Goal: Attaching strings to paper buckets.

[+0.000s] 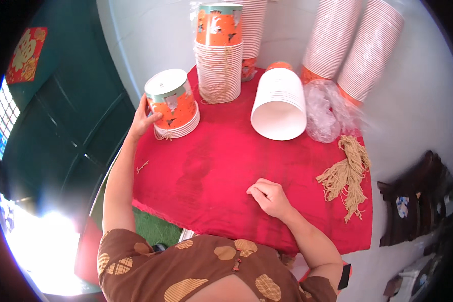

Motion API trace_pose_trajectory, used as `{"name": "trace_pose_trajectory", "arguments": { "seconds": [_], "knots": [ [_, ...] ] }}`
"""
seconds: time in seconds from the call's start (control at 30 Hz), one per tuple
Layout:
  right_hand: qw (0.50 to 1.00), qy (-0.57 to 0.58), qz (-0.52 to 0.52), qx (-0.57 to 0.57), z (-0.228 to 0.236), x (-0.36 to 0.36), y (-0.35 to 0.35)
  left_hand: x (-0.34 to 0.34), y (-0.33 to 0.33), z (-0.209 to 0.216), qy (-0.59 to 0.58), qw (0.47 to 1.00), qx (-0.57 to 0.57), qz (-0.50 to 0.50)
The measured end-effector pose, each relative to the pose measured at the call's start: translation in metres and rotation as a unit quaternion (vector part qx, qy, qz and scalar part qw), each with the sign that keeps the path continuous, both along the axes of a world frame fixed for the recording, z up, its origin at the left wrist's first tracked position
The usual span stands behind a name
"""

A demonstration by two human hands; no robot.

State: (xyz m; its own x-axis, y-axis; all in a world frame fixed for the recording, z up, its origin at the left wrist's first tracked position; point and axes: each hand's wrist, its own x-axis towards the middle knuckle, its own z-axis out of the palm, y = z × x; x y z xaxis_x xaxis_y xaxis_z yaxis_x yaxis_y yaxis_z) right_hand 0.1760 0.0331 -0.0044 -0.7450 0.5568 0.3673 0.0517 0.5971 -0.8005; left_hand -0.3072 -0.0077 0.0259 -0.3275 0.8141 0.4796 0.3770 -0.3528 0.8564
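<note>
Red cloth (211,168) lies under the right hand (270,197), its fingers curled together; whether they hold anything, I cannot tell. Tan strings (355,163) lie to its right. Farther off, ahead and left of it, the left hand (145,121), the nearer one, clasps the left side of an orange cup stack (178,108), rims down, long axis upright. Beyond that hand, rightward, rises a taller stack (219,70).

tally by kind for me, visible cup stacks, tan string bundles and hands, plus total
Cup stacks: 6 (short stack, two back middle, one on its side, two back right)
String bundles: 1
Hands: 2 (left hand, right hand)
Total: 9
</note>
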Motion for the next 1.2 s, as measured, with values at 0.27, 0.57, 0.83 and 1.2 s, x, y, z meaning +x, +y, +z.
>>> {"name": "trace_pose_trajectory", "arguments": {
  "seconds": [0.27,0.57,0.83,1.2],
  "knots": [
    [1.0,0.007,0.012,0.021,-0.006,0.001,0.0,0.012,-0.009,0.018,0.023,0.997,-0.068,0.016],
    [0.998,0.015,0.015,0.057,-0.013,-0.004,0.0,0.115,-0.011,0.045,0.16,0.862,0.269,0.4],
    [0.998,0.01,0.009,0.069,-0.015,-0.002,0.001,0.232,0.058,0.026,0.184,0.973,0.084,0.114],
    [0.997,0.002,0.011,0.072,-0.013,-0.003,-0.002,0.259,0.148,-0.048,0.04,0.981,-0.067,0.176]
  ]
}}
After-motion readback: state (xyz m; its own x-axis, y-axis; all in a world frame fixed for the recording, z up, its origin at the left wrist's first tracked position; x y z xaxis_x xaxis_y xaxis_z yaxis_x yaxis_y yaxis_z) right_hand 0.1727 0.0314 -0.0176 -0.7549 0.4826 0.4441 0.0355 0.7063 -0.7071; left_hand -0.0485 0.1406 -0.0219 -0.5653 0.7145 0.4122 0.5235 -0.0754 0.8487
